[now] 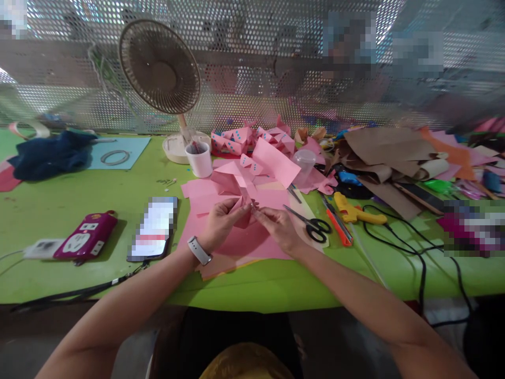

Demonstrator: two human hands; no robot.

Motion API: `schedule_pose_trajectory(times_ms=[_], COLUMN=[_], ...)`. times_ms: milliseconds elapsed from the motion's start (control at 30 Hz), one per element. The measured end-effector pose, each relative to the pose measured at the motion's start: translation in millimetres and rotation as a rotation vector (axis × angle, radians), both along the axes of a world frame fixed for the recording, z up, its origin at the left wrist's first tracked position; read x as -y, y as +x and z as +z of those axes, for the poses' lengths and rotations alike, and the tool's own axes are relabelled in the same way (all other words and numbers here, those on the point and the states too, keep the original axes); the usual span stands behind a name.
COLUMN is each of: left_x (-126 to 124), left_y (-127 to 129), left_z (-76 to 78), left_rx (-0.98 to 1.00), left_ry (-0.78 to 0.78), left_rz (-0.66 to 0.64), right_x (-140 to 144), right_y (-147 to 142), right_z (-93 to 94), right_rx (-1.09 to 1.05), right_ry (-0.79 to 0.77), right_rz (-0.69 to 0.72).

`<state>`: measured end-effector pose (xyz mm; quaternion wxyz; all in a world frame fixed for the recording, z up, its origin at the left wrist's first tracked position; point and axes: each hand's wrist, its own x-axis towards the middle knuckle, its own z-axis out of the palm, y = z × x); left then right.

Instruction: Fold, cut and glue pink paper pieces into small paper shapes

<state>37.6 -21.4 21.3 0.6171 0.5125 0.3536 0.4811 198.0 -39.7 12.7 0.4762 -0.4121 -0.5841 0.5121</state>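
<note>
Hands meet over the pink sheet [236, 247] at the table's [276, 289] near edge. Left hand [221, 223], watch on its wrist, pinches a small folded pink piece [243, 210] from the left; right hand [278, 226] pinches the same piece from the right, fingertips close together. Both grips narrow, on the fold itself; the piece sits just above the sheet, not lying flat.

Progress, as a judgement: this piece is mid-fold, a few creases in, shape not closed. Just behind the sheet, more loose pink paper [272, 166], some folded, some flat. Further back, a pile of finished-looking dotted pink pieces [236, 139], so several units look done.

Right of the sheet: scissors [313, 225] touching its edge, then orange cutter [337, 226], then yellow glue gun [355, 213], all idle. Left of it: phone [153, 229]. Behind it: white cup [199, 158], then fan [160, 68].
</note>
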Motion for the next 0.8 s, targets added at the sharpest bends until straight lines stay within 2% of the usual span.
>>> schedule_pose_trajectory(times_ms=[333, 567, 800], left_x=[1.4, 1.8, 1.5], left_y=[1.7, 2.7, 2.3], left_z=[1.3, 0.7, 0.5], left_rx=[-0.049, -0.024, -0.038], left_ry=[0.039, 0.043, 0.064], left_rz=[0.054, 0.019, 0.044], right_x=[0.9, -0.1, -0.2], right_y=[-0.7, -0.1, -0.9], right_z=[-1.1, -3.1, -4.6], right_rx=[-0.044, -0.033, -0.034], right_ry=[-0.003, 0.017, -0.013], right_rz=[-0.003, 0.017, -0.012])
